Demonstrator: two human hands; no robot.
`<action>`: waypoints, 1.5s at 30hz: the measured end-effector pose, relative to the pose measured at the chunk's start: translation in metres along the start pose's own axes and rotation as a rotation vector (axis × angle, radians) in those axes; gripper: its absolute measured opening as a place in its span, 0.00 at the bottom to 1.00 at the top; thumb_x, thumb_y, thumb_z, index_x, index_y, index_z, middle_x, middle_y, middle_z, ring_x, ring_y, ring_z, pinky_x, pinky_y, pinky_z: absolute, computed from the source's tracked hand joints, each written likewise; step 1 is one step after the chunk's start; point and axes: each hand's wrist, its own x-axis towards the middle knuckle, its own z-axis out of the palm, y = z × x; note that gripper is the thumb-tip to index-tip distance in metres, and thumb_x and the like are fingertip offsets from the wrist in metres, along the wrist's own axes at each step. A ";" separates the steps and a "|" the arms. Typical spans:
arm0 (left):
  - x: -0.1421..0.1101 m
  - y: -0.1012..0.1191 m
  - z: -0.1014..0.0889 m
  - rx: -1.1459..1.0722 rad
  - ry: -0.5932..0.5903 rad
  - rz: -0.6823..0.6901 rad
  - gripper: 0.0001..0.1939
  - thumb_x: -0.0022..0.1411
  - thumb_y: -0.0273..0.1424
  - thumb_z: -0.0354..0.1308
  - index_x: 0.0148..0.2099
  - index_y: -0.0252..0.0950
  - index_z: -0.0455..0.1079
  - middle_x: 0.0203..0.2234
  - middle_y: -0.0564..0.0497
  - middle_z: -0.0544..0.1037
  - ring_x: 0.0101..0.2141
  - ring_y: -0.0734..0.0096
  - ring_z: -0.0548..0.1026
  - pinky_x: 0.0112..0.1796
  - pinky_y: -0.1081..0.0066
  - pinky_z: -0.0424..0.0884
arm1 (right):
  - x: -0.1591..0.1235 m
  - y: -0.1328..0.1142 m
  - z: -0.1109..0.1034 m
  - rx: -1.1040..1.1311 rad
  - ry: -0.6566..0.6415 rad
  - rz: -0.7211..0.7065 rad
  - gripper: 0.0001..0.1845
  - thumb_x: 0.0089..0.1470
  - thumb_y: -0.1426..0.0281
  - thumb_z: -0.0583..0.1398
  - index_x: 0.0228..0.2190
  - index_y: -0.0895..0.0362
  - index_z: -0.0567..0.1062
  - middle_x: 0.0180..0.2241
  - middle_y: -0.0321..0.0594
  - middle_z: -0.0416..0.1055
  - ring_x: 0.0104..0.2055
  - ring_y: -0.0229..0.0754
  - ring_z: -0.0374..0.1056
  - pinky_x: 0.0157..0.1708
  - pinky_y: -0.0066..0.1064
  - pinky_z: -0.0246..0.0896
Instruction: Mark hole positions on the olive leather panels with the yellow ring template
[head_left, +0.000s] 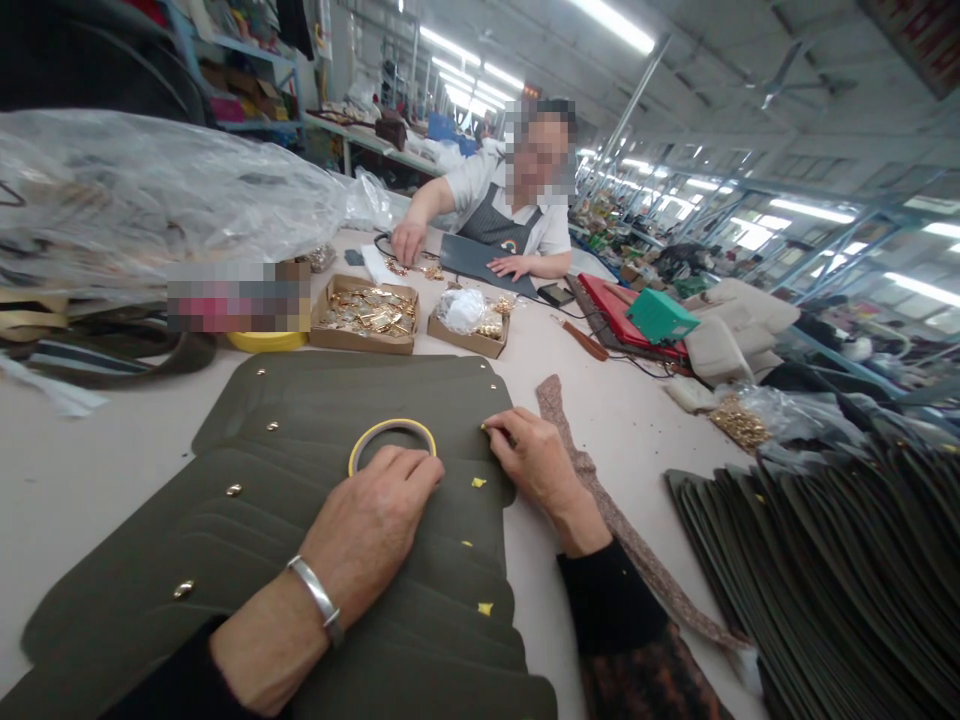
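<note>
Several dark olive leather panels (322, 400) lie fanned in an overlapping stack on the table, with gold studs along their left edges and small yellow stickers near their right edges. My left hand (371, 525) rests flat on the stack, fingers spread open, touching a roll of yellow tape (391, 432) that lies on a panel. My right hand (529, 458) sits at the right edge of an upper panel, its fingertips pinched on something small and yellow that I cannot name.
Two cardboard boxes of gold hardware (366, 312) stand behind the stack. A person (510, 215) works across the table. A pile of dark panels (825, 560) fills the right side. A plastic-wrapped bundle (150, 195) sits at the left. A patterned strip (592, 480) lies beside my right hand.
</note>
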 end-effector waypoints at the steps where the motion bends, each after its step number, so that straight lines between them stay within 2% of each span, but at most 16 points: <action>1: 0.001 -0.003 0.001 -0.005 0.037 -0.003 0.08 0.67 0.25 0.47 0.38 0.37 0.67 0.36 0.47 0.74 0.40 0.60 0.70 0.39 0.62 0.69 | 0.001 -0.002 0.002 -0.038 -0.034 0.009 0.10 0.56 0.75 0.56 0.34 0.57 0.78 0.34 0.43 0.76 0.38 0.42 0.71 0.42 0.30 0.64; 4: 0.004 -0.012 0.001 -0.016 0.093 -0.015 0.08 0.67 0.25 0.46 0.37 0.36 0.67 0.36 0.46 0.74 0.40 0.58 0.70 0.42 0.58 0.68 | 0.008 -0.009 0.007 -0.110 -0.105 0.153 0.11 0.56 0.75 0.56 0.36 0.58 0.79 0.36 0.45 0.78 0.39 0.44 0.73 0.44 0.31 0.63; 9: 0.010 -0.015 -0.001 0.005 0.076 -0.033 0.08 0.66 0.25 0.47 0.37 0.35 0.68 0.34 0.46 0.74 0.37 0.57 0.69 0.40 0.57 0.67 | 0.017 -0.013 0.007 -0.021 -0.151 0.461 0.11 0.51 0.73 0.58 0.31 0.55 0.82 0.34 0.41 0.80 0.39 0.44 0.75 0.41 0.28 0.63; 13: 0.009 -0.011 0.000 0.008 0.053 -0.018 0.08 0.66 0.26 0.47 0.38 0.35 0.68 0.31 0.47 0.74 0.35 0.58 0.70 0.39 0.58 0.67 | 0.016 -0.011 0.008 -0.012 -0.122 0.535 0.10 0.48 0.72 0.59 0.26 0.56 0.81 0.29 0.41 0.80 0.35 0.45 0.75 0.34 0.27 0.63; 17: 0.005 -0.009 0.005 -0.083 0.060 0.053 0.08 0.67 0.27 0.46 0.38 0.36 0.66 0.29 0.49 0.74 0.33 0.62 0.71 0.36 0.63 0.69 | 0.010 -0.006 0.013 0.012 -0.093 0.540 0.10 0.50 0.70 0.58 0.29 0.55 0.82 0.30 0.40 0.80 0.35 0.44 0.74 0.35 0.28 0.63; 21: 0.001 -0.010 0.007 -0.245 0.175 0.170 0.10 0.69 0.29 0.43 0.44 0.37 0.67 0.35 0.51 0.78 0.35 0.69 0.76 0.38 0.69 0.72 | 0.002 -0.004 0.011 0.107 -0.005 0.452 0.12 0.53 0.68 0.59 0.36 0.56 0.80 0.31 0.39 0.79 0.33 0.41 0.73 0.37 0.30 0.64; 24: -0.001 -0.011 0.004 -0.314 0.260 0.160 0.13 0.69 0.31 0.45 0.54 0.39 0.64 0.45 0.51 0.79 0.41 0.72 0.78 0.44 0.73 0.73 | -0.004 -0.012 0.000 0.342 0.075 0.361 0.13 0.53 0.68 0.59 0.39 0.58 0.79 0.28 0.38 0.77 0.28 0.39 0.70 0.32 0.29 0.65; 26: -0.002 -0.012 0.002 -0.321 0.270 0.154 0.19 0.69 0.32 0.46 0.60 0.40 0.58 0.51 0.51 0.76 0.46 0.72 0.76 0.47 0.74 0.72 | -0.007 -0.022 -0.009 0.530 0.004 0.301 0.11 0.53 0.68 0.60 0.37 0.58 0.79 0.28 0.38 0.77 0.27 0.37 0.69 0.28 0.27 0.64; 28: -0.003 -0.013 0.002 -0.317 0.265 0.143 0.23 0.69 0.32 0.47 0.64 0.40 0.52 0.50 0.51 0.77 0.45 0.71 0.77 0.46 0.74 0.73 | -0.008 -0.035 -0.017 0.627 -0.090 0.190 0.09 0.53 0.69 0.60 0.35 0.58 0.79 0.29 0.38 0.77 0.28 0.36 0.69 0.28 0.26 0.64; 32: -0.005 -0.014 0.005 -0.296 0.260 0.100 0.24 0.69 0.32 0.46 0.65 0.37 0.49 0.38 0.52 0.81 0.36 0.69 0.80 0.37 0.72 0.75 | -0.007 -0.055 -0.022 0.543 -0.103 -0.062 0.08 0.52 0.75 0.61 0.36 0.58 0.78 0.30 0.38 0.76 0.29 0.35 0.69 0.32 0.26 0.64; 35: -0.005 -0.014 0.008 -0.276 0.262 0.107 0.22 0.70 0.33 0.45 0.63 0.36 0.50 0.40 0.50 0.81 0.38 0.67 0.80 0.36 0.71 0.75 | -0.006 -0.059 -0.020 0.467 -0.083 -0.173 0.07 0.53 0.77 0.59 0.34 0.59 0.77 0.30 0.39 0.75 0.29 0.35 0.68 0.33 0.26 0.64; 40: -0.004 -0.013 0.009 -0.217 0.266 0.125 0.20 0.70 0.33 0.45 0.61 0.36 0.52 0.42 0.47 0.80 0.37 0.66 0.80 0.34 0.72 0.73 | -0.007 -0.058 -0.012 0.373 -0.016 -0.261 0.06 0.54 0.77 0.58 0.30 0.58 0.75 0.26 0.38 0.73 0.28 0.35 0.68 0.32 0.26 0.62; 45: -0.004 -0.013 0.005 -0.203 0.200 0.113 0.10 0.69 0.31 0.46 0.51 0.39 0.62 0.35 0.53 0.80 0.32 0.68 0.79 0.30 0.72 0.70 | -0.011 -0.060 -0.004 0.276 0.133 -0.268 0.06 0.49 0.79 0.58 0.26 0.58 0.73 0.21 0.34 0.70 0.23 0.33 0.65 0.26 0.23 0.59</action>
